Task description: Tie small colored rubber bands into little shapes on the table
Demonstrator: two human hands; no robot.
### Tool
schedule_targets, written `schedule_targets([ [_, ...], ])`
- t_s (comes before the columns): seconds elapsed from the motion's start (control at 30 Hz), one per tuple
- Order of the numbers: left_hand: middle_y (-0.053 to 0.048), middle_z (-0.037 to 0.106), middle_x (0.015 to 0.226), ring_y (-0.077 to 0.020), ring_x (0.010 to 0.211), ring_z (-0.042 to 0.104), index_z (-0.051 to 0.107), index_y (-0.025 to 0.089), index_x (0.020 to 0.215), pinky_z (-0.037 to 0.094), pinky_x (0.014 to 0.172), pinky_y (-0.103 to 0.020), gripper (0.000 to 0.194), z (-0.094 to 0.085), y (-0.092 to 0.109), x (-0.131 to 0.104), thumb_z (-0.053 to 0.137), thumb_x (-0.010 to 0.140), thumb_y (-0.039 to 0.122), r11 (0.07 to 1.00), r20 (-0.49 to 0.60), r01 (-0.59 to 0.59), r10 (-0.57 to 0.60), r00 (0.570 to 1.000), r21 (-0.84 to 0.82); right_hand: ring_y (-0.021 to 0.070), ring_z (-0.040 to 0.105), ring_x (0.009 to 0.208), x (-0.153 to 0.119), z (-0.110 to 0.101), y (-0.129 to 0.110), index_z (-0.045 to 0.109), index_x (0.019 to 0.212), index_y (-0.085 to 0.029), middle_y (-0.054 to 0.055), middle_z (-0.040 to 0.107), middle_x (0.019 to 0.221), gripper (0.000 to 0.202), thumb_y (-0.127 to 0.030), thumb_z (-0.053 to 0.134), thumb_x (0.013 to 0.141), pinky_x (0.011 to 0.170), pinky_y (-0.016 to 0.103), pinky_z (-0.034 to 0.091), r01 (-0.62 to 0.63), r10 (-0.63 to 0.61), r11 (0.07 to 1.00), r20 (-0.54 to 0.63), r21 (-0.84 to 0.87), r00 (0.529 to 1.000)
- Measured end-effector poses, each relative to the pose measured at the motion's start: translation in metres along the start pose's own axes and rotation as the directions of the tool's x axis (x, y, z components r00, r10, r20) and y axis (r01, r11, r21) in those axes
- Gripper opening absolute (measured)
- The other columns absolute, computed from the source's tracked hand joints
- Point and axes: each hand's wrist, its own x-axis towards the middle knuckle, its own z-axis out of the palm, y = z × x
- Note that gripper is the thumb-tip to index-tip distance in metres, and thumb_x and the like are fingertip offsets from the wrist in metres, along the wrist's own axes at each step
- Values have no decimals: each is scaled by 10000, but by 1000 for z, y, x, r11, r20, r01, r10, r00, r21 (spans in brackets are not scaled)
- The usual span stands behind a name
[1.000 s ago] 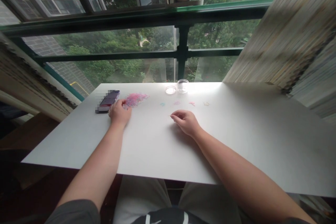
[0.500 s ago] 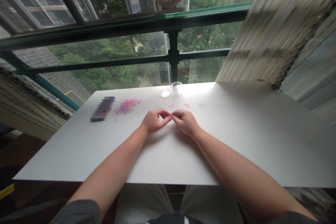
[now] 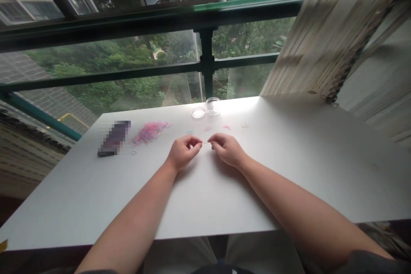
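Note:
My left hand (image 3: pixel 184 153) is closed in a pinch just above the table. A thin pale band (image 3: pixel 205 142), tiny and hard to make out, spans the small gap from its fingertips to those of my right hand (image 3: pixel 227 150). The right hand's fingers are curled and pinched at the band's other end. Just beyond the hands lie little groups of small bands: a blue one (image 3: pixel 190 132), a pale pink one (image 3: pixel 208 128), a brighter pink one (image 3: pixel 227 127) and a yellowish-white one (image 3: pixel 245 125).
To the left is a loose pile of pink and purple small bands (image 3: pixel 150 132), with a single pale ring (image 3: pixel 134 153) near it. A pixelated dark object (image 3: pixel 114 138) lies farther left. A clear round container (image 3: pixel 213 106) and its lid (image 3: pixel 198 113) stand at the white table's (image 3: pixel 305 171) window edge.
My hands have moved apart from touching fingertips, and the pale band now shows across the gap. The view has shifted slightly; the things on the table lie as before.

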Motion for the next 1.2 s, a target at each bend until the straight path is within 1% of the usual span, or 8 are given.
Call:
schedule_targets([
  [0.1, -27, 662, 718, -131, 626, 563, 660, 180, 802, 408, 552, -231, 166, -1, 0, 0, 595, 740, 319, 1000, 18, -4, 4, 1000, -5, 105, 513, 562, -1, -2, 2, 634, 855, -174, 3, 616, 667, 167, -220, 507, 756, 563, 230, 412, -7, 7, 1000, 3, 25, 1000],
  [0.3, -23, 661, 723, -128, 626, 563, 658, 183, 814, 409, 550, -232, 161, 1, 1, -2, 588, 751, 313, 1000, 35, -3, 3, 999, -20, 95, 476, 524, -5, -2, 0, 617, 856, -176, 1, 591, 662, 156, -268, 551, 749, 513, 226, 394, 7, -11, 996, 47, 85, 999],
  [0.47, -19, 659, 716, -125, 618, 557, 659, 184, 803, 411, 562, -237, 150, 2, 6, -4, 588, 745, 303, 1000, 58, -15, 15, 998, -7, 107, 497, 564, -4, 0, -3, 620, 787, -175, 13, 611, 675, 120, -263, 542, 762, 545, 234, 399, 35, -37, 998, 34, 56, 999],
  [0.57, -20, 662, 729, -125, 627, 562, 656, 184, 803, 417, 569, -237, 146, 3, 8, -4, 593, 741, 301, 1000, 74, -28, 28, 997, -8, 110, 507, 574, -4, 0, -3, 617, 769, -175, 11, 617, 676, 112, -255, 538, 765, 555, 236, 402, 31, -32, 999, 31, 44, 999],
  [0.73, -30, 673, 754, -123, 621, 562, 668, 181, 791, 413, 540, -227, 184, 6, 10, -5, 583, 753, 339, 999, 136, -36, 36, 990, -1, 113, 524, 588, -4, 1, -3, 612, 756, -171, 22, 639, 706, 113, -253, 537, 773, 564, 234, 412, 20, -22, 999, 37, 37, 999],
  [0.9, -27, 690, 772, -111, 596, 552, 688, 174, 817, 414, 529, -211, 232, 5, 10, -6, 573, 764, 369, 999, 155, -17, 10, 988, 44, 109, 515, 589, -5, 0, -5, 611, 747, -171, 15, 628, 690, 98, -226, 535, 775, 562, 226, 408, 61, -60, 998, 43, -20, 997],
  [1.07, -27, 709, 819, -112, 613, 574, 702, 192, 904, 433, 556, -209, 273, 3, 12, -6, 575, 773, 395, 1000, 131, 10, -13, 991, 25, 105, 510, 591, -5, 0, -6, 612, 732, -173, 8, 612, 676, 74, -190, 549, 766, 577, 223, 405, 140, -135, 979, 44, -147, 990],
  [1.2, -15, 713, 802, -111, 622, 577, 719, 211, 871, 431, 563, -207, 239, 2, 14, -6, 583, 774, 382, 999, 116, -9, 4, 993, 40, 110, 515, 592, -6, 0, -7, 619, 708, -176, 11, 619, 663, 81, -209, 572, 764, 575, 227, 393, 157, -150, 955, 46, -252, 988],
])
